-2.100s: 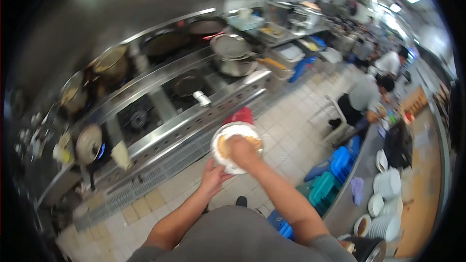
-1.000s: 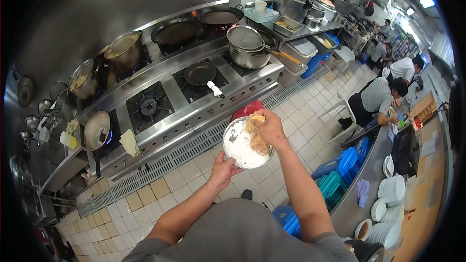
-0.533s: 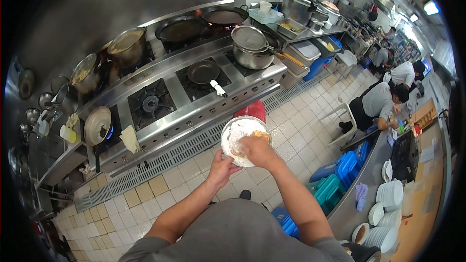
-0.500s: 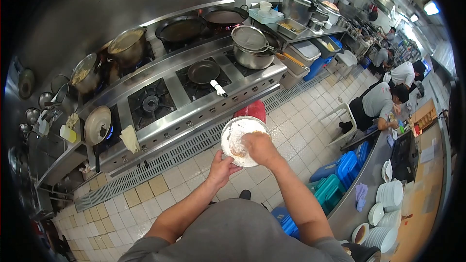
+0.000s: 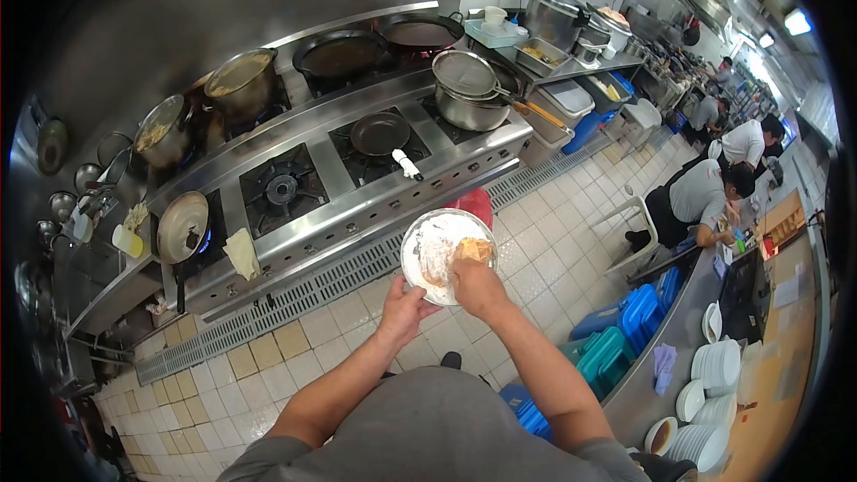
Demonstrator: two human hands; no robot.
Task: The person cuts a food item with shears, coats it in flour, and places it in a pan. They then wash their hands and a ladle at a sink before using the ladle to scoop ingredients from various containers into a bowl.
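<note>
Your left hand [image 5: 403,314] gripped the near rim of the floured plate [image 5: 435,248], held over the tiled floor [image 5: 536,250] before the stove [image 5: 357,170]; your right hand [image 5: 475,286] pinched the battered piece [image 5: 473,251] on it

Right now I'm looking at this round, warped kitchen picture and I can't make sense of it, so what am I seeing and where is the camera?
The camera sits on a person's head and looks down past their grey shirt, so the two arms at the bottom are their own; the wide lens bends the edges. The left hand holds a metal bowl from below, with white flour inside. The right hand reaches into it and presses on a piece of floured food. Behind the bowl stands a long steel stove with pots and a black frying pan. At the right, other people lean at a counter, and stacks of white plates rest on it.
</note>
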